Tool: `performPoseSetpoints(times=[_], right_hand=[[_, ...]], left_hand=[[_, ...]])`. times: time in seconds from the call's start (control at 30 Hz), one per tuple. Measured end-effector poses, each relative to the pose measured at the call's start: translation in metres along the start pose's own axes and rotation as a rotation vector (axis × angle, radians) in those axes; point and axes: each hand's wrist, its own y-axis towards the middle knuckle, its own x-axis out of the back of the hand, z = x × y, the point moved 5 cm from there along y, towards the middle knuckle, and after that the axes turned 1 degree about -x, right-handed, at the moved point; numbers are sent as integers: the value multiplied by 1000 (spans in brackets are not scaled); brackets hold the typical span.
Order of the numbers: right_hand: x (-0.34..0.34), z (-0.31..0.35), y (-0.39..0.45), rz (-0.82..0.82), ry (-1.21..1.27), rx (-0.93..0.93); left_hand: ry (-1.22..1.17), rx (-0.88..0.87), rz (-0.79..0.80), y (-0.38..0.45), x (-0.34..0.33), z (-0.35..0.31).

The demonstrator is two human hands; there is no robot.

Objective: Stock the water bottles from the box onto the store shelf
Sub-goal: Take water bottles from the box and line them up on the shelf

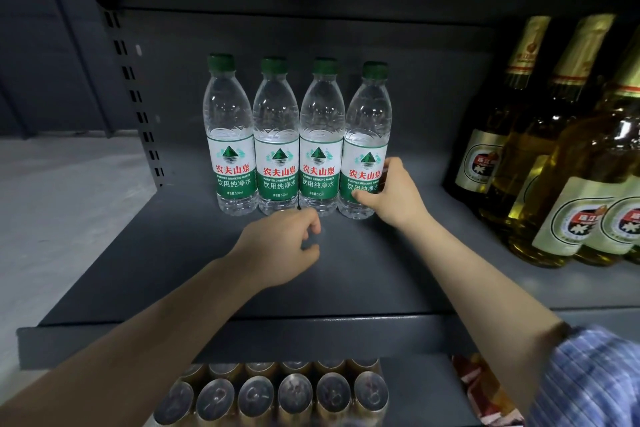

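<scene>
The right hand [393, 192] is gripping the fourth water bottle [367, 146] low on its label, at the row's right end; judging it is being squared up, so nudging gently keeps it upright and touching its neighbour. The left hand [284, 246] is hovering loosely curled, holding nothing, just in front of the row on the shelf [207, 288]. Clear bottles, green caps, green-white labels.
</scene>
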Motion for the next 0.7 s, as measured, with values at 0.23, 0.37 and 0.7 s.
performPoseSetpoints(times=[0.23,0.37,0.7], right_hand=[[12,-2,-16,27,-159,21],[28,-7,-30,37,-226,15],[68,0,-76,66,-320,96]], left_hand=[[17,18,-2,-9,4,-10],[46,39,2,-15,8,-18],[97,83,-84,-46,18,-56]])
